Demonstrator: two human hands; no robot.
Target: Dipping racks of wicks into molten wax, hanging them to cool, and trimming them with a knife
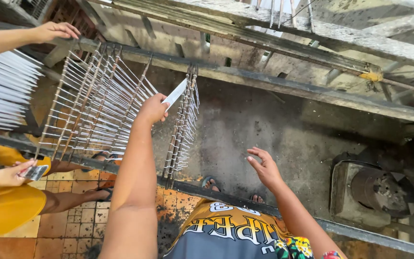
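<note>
My left hand (152, 109) is raised and closed on a flat white strip (175, 94), its tip touching a hanging rack of thin rods strung with white strips (182, 125). My right hand (264, 166) hovers lower and to the right, fingers spread and holding nothing. A wider set of racks with white strips (94, 108) fans out to the left of my left arm. My feet in sandals (210, 183) stand on the dark floor below.
Another person in yellow (5, 204) is at the left: one hand (53, 30) rests on the wooden beam, the other (10, 173) holds a small dark object. A long wooden frame (283, 86) crosses above. A dark metal drum (377, 189) sits at the right.
</note>
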